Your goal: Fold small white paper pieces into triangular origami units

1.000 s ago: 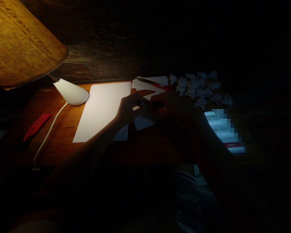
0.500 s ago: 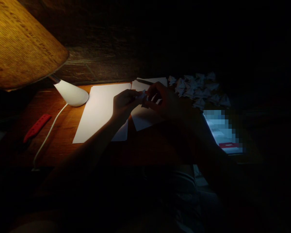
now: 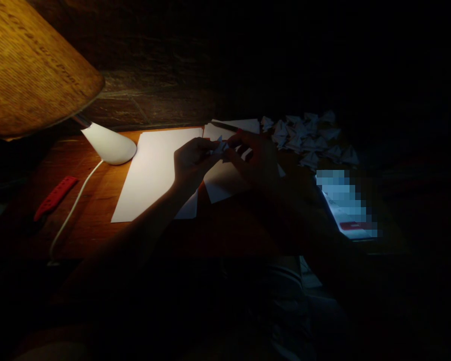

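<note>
In dim lamp light my left hand (image 3: 191,159) and my right hand (image 3: 256,159) meet above the wooden desk (image 3: 225,230). Both pinch a small folded white paper piece (image 3: 220,147) between their fingertips. Under the hands lies a cut sheet of white paper (image 3: 221,183), and a larger white sheet (image 3: 150,173) lies to the left of it. A pile of several small folded paper triangles (image 3: 308,138) lies at the back right, just beyond my right hand.
A lamp with a brown shade (image 3: 30,70) and white base (image 3: 110,144) stands at the back left, its white cord (image 3: 73,208) running toward me. A red-handled tool (image 3: 54,198) lies at the far left. A lit phone screen (image 3: 346,205) lies at the right.
My hands rose from the desk and moved slightly back with the small paper piece; the right hand's fingers shifted along it.
</note>
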Motion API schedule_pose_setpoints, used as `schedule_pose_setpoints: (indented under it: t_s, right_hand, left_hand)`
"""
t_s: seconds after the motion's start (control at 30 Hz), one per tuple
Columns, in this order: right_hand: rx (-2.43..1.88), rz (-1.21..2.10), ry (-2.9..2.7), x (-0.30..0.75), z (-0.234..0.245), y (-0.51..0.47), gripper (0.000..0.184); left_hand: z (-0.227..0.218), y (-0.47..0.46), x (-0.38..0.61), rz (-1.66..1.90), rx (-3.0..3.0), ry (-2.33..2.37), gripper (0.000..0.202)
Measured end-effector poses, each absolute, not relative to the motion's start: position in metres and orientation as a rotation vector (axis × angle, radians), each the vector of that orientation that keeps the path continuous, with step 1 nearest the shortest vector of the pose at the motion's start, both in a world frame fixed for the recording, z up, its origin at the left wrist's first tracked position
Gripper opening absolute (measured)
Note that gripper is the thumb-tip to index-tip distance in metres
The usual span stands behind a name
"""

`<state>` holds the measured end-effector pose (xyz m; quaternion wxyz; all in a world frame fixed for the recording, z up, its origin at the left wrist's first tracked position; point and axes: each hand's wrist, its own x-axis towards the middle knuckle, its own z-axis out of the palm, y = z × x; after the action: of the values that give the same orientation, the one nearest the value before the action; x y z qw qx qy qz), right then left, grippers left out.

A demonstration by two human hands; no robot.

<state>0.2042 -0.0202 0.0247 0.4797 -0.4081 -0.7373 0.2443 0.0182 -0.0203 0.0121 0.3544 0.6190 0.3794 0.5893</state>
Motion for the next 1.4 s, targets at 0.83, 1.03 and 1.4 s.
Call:
schedule_pose_setpoints:
  t_s: [0.83,1.03,1.4]
  right_hand:
    - [-1.013,0.636,-1.690,0.197,0.027,-0.023,0.028]
    - [-1.051,0.843,-1.708,0.205,0.031,-0.017,0.036]
    - [-1.034,1.164,-1.478,0.207,0.028,-0.009,0.029]
  left_hand:
    - [0.011,-0.019,0.019,1.613,1.710,1.005,0.031]
    - [0.014,-0.019,0.017,1.564,1.689,0.992,0.033]
    - [0.005,-0.010,0.013,1.470,1.492,0.955,0.037]
